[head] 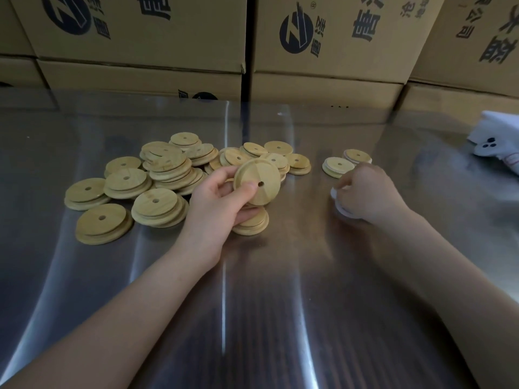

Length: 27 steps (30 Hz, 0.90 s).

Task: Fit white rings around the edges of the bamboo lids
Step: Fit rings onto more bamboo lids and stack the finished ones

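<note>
The lid (257, 182) you are working on is tilted up in your left hand (216, 203), pinched between thumb and fingers, just above the loose pile (168, 164). Your right hand (368, 192) curls over the white rings (341, 208) on the counter (280, 276); whether it grips one is hidden. Next, likely, lift one ring and stretch it round the lid's edge.

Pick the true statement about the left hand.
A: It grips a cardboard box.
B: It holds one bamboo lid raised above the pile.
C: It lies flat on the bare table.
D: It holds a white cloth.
B: the left hand pinches a single bamboo lid between thumb and fingers, tilted up over the pile of lids, while the right hand grips the white rings.
</note>
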Tool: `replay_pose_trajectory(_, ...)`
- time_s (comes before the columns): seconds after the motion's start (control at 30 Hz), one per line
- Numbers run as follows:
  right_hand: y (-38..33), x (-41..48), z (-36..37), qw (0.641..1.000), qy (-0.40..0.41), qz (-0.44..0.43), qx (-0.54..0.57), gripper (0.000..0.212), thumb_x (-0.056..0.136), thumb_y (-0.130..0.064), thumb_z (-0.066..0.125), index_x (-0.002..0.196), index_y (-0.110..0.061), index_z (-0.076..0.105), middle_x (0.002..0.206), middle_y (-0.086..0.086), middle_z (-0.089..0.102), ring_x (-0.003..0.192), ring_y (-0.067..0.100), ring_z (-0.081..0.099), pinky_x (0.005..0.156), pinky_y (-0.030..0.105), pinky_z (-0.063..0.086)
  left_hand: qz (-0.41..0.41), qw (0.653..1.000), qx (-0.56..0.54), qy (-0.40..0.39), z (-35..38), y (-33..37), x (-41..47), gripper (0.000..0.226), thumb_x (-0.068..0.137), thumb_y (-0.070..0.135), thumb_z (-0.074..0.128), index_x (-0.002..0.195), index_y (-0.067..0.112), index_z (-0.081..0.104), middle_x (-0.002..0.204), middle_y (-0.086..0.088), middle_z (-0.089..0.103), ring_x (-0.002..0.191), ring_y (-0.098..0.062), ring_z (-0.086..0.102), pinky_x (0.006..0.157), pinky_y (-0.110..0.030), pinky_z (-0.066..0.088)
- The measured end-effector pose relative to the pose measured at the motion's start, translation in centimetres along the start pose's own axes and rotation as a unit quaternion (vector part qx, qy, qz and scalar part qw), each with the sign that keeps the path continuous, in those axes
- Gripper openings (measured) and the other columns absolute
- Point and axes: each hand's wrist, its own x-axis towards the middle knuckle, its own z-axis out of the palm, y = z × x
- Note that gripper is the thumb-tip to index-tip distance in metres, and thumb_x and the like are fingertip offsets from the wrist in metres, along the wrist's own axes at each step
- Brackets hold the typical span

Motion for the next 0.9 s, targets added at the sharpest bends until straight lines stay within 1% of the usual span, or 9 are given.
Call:
replay_pose_trajectory(0.13, 0.3, 0.4, -0.2, 1.0, -0.012, 0.017, 0.014, 0.023, 0.08, -0.007, 0.053, 0.085, -0.006, 0.076, 0.094, 0.015, 0.069, 0.096, 0.037, 0.059, 0.084, 0.039, 0.052, -0.008, 1.0, -0.011, 0.004, 0.0, 0.1, 0.1, 0.025, 0.091, 0.007, 0.064, 0.116, 0.014, 0.064, 0.104, -0.002, 0.075, 0.101, -0.017, 0.071, 0.079, -0.037, 0.061)
replay_pose_trajectory(0.27, 0.7, 0.5, -0.2, 0.999, -0.036, 0.017, 0.006, 0.026, 0.079, -0.004, 0.049, 0.077, -0.005, 0.075, 0.081, 0.013, 0.067, 0.089, 0.035, 0.06, 0.075, 0.034, 0.054, -0.011, 1.0, -0.015, 0.011, -0.1, 0.1, 0.2, 0.028, 0.09, 0.01, 0.066, 0.118, 0.014, 0.065, 0.114, -0.003, 0.071, 0.106, -0.018, 0.069, 0.081, -0.04, 0.06)
replay_pose_trajectory(0.4, 0.9, 0.8, -0.5, 0.999, -0.038, 0.023, 0.009, 0.027, 0.082, -0.008, 0.049, 0.09, 0.0, 0.074, 0.097, 0.017, 0.071, 0.095, 0.032, 0.064, 0.083, 0.041, 0.056, -0.018, 0.999, -0.033, 0.009, -0.3, 0.2, 0.2, 0.027, 0.09, 0.012, 0.066, 0.117, 0.014, 0.067, 0.113, -0.001, 0.071, 0.105, -0.016, 0.069, 0.08, -0.04, 0.06)
replay_pose_trajectory(0.47, 1.0, 0.8, -0.5, 0.999, -0.03, 0.017, 0.014, 0.024, 0.083, -0.01, 0.051, 0.085, -0.005, 0.075, 0.092, 0.013, 0.072, 0.092, 0.029, 0.064, 0.081, 0.038, 0.055, -0.021, 0.999, -0.04, 0.007, -0.3, 0.2, 0.2, 0.024, 0.09, 0.012, 0.066, 0.114, 0.014, 0.068, 0.111, -0.001, 0.072, 0.103, -0.015, 0.07, 0.08, -0.04, 0.06)
replay_pose_trajectory(0.53, 1.1, 0.7, -0.7, 0.999, -0.018, 0.008, 0.034, 0.022, 0.085, -0.012, 0.053, 0.08, -0.012, 0.074, 0.084, 0.005, 0.072, 0.091, 0.024, 0.063, 0.075, 0.029, 0.049, -0.024, 0.999, -0.048, 0.003, -0.3, 0.2, 0.2, 0.022, 0.091, 0.012, 0.066, 0.112, 0.015, 0.069, 0.107, 0.002, 0.073, 0.101, -0.014, 0.07, 0.079, -0.039, 0.06)
replay_pose_trajectory(0.6, 1.1, 0.5, -1.0, 0.998, 0.0, -0.002, 0.064, 0.021, 0.085, -0.011, 0.055, 0.077, -0.017, 0.074, 0.08, -0.002, 0.07, 0.092, 0.02, 0.061, 0.074, 0.025, 0.042, -0.027, 0.998, -0.052, -0.004, -0.2, 0.2, 0.2, 0.021, 0.091, 0.012, 0.065, 0.111, 0.015, 0.07, 0.104, 0.003, 0.074, 0.1, -0.012, 0.071, 0.078, -0.039, 0.06)
replay_pose_trajectory(0.73, 0.8, 0.2, -1.6, 0.989, 0.021, -0.012, 0.143, 0.023, 0.084, -0.01, 0.059, 0.073, -0.026, 0.07, 0.076, -0.015, 0.063, 0.091, 0.014, 0.058, 0.069, 0.02, 0.038, -0.024, 0.998, -0.05, -0.014, -0.1, 0.3, 0.1, 0.02, 0.092, 0.01, 0.063, 0.112, 0.011, 0.068, 0.102, 0.003, 0.075, 0.098, -0.012, 0.071, 0.079, -0.038, 0.06)
replay_pose_trajectory(0.83, 0.7, 0.0, -1.8, 0.968, 0.025, -0.017, 0.251, 0.021, 0.085, -0.009, 0.063, 0.074, -0.025, 0.071, 0.075, -0.011, 0.065, 0.084, 0.01, 0.06, 0.069, 0.016, 0.04, -0.028, 0.998, -0.047, -0.019, 0.0, 0.4, 0.0, 0.021, 0.092, 0.009, 0.062, 0.113, 0.012, 0.066, 0.101, 0.003, 0.075, 0.098, -0.013, 0.071, 0.08, -0.037, 0.06)
replay_pose_trajectory(0.9, 0.4, -0.3, -2.0, 0.942, -0.006, -0.032, 0.335, 0.015, 0.086, -0.01, 0.067, 0.076, -0.021, 0.072, 0.066, -0.008, 0.066, 0.068, 0.009, 0.06, 0.067, 0.02, 0.045, -0.035, 0.998, -0.05, -0.019, 0.0, 0.3, 0.0, 0.023, 0.092, 0.007, 0.062, 0.113, 0.015, 0.066, 0.102, 0.003, 0.075, 0.099, -0.013, 0.071, 0.079, -0.037, 0.06)
